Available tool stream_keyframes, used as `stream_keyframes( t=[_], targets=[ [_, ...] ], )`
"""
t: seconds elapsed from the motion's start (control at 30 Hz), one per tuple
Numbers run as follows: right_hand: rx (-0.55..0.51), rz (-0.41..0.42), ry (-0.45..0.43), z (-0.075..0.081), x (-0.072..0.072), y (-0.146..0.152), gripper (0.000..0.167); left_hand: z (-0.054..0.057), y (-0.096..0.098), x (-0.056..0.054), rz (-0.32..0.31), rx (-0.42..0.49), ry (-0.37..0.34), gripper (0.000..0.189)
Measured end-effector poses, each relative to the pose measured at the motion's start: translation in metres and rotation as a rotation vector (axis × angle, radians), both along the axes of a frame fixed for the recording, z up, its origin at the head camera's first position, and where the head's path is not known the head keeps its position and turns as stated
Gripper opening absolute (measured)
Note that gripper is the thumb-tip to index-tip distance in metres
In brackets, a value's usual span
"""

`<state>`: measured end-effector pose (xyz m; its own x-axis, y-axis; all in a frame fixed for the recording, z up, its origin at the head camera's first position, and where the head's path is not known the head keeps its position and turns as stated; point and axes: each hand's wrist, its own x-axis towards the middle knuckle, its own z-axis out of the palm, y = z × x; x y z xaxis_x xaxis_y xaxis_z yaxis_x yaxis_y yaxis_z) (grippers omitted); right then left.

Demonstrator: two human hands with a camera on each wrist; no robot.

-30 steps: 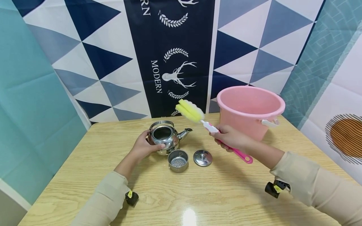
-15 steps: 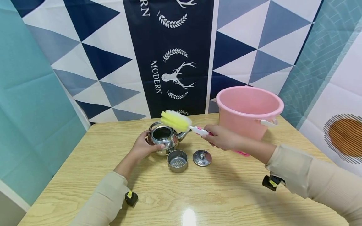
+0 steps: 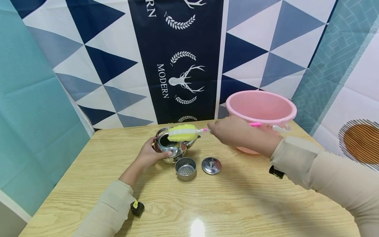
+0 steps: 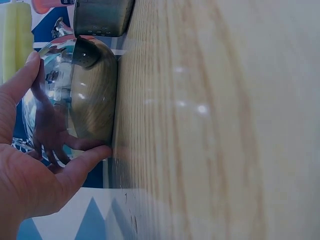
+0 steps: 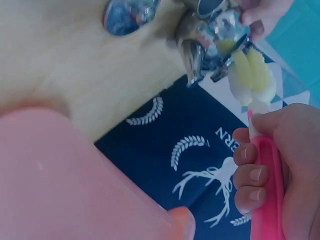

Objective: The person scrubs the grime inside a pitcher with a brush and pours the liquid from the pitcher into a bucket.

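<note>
My left hand (image 3: 151, 154) grips the side of a shiny metal teapot (image 3: 177, 151), thumb at the front and fingers behind. The teapot stands lidless on the table, its spout pointing right. In the left wrist view the thumb and fingers spread against the teapot's rounded side (image 4: 95, 105). My right hand (image 3: 232, 130) holds a sponge bottle brush by its pink handle (image 5: 267, 185). The brush's yellow and white sponge head (image 3: 182, 132) points left and overlaps the teapot's opening in the head view. A strainer basket (image 3: 186, 178) and the round metal lid (image 3: 211, 165) lie in front.
A pink bucket (image 3: 260, 102) with a white handle grip (image 3: 281, 129) stands at the back right, behind my right forearm. Patterned cloth (image 3: 189, 42) hangs along the table's back edge. The wooden table (image 3: 177, 204) extends toward me.
My right hand has moved left and slightly up, bringing the sponge head from beyond the spout to over the teapot and levelling the brush. The left hand and teapot have stayed put.
</note>
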<state>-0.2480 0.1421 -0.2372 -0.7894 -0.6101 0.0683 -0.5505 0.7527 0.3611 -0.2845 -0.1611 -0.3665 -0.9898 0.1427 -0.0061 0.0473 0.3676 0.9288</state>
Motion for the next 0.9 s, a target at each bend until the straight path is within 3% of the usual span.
stream_keyframes(
  t=[0.07,0.23,0.4,0.9],
  targets=[
    [0.057,0.031,0.021,0.005,-0.004,-0.001,0.006,0.000,0.000,0.000,0.000,0.000,-0.003,0.093],
    [0.136,0.098,0.079,0.016,-0.013,-0.008,0.019,0.000,0.000,0.000,0.002,-0.005,-0.018,0.095],
    [0.173,0.169,0.174,0.026,-0.022,-0.019,0.018,0.001,-0.001,-0.001,0.004,-0.007,-0.025,0.095],
    [0.290,0.245,0.339,0.048,-0.045,-0.073,0.012,0.000,0.000,-0.001,0.008,-0.013,-0.029,0.097]
  ],
)
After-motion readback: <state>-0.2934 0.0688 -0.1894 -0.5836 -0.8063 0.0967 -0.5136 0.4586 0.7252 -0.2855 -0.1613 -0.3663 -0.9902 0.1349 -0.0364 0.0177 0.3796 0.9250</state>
